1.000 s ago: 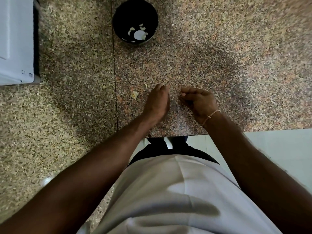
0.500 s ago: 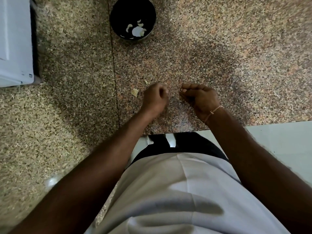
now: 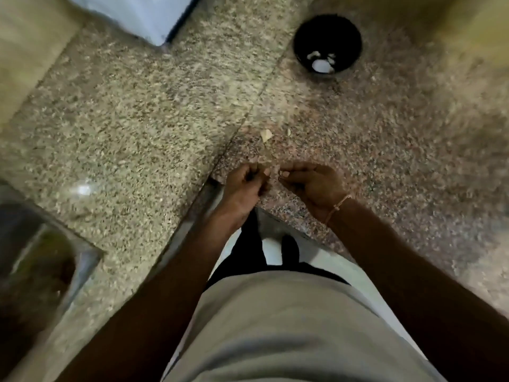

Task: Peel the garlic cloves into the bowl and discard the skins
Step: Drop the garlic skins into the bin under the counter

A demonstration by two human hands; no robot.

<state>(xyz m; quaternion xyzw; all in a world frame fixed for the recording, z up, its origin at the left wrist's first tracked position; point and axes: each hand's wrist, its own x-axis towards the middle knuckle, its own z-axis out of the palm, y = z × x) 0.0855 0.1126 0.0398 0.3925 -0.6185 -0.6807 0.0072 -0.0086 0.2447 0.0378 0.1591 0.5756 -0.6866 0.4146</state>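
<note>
The view has swung hard — half a second ago the dark bowl sat up at the top left of the picture, and now it's over to the upper right, with a steel sink coming into sight at the lower left. That's the head turning, not the bowl moving; the whole picture is smeared with it. The hands have barely shifted against the granite counter: both are down at its near corner, close together.

The left hand has its fingers curled in and seems to be gripping something small — whether clove or skin, the blur won't let me say. The right hand, thread bracelet at the wrist, has fingertips drawn together in a pinch right opposite, a pale fleck showing at the tips. Looks to me like skins being gathered, or one more clove being worked.

Peeled garlic cloves lie white in the bottom of the bowl, well apart from the hands. Loose skin scraps sit on the counter just beyond the fingers — those are not yet discarded, so the clean-up half of the job looks open.

A white appliance sits at the top edge. Writing, brands, labels? None readable anywhere.
</note>
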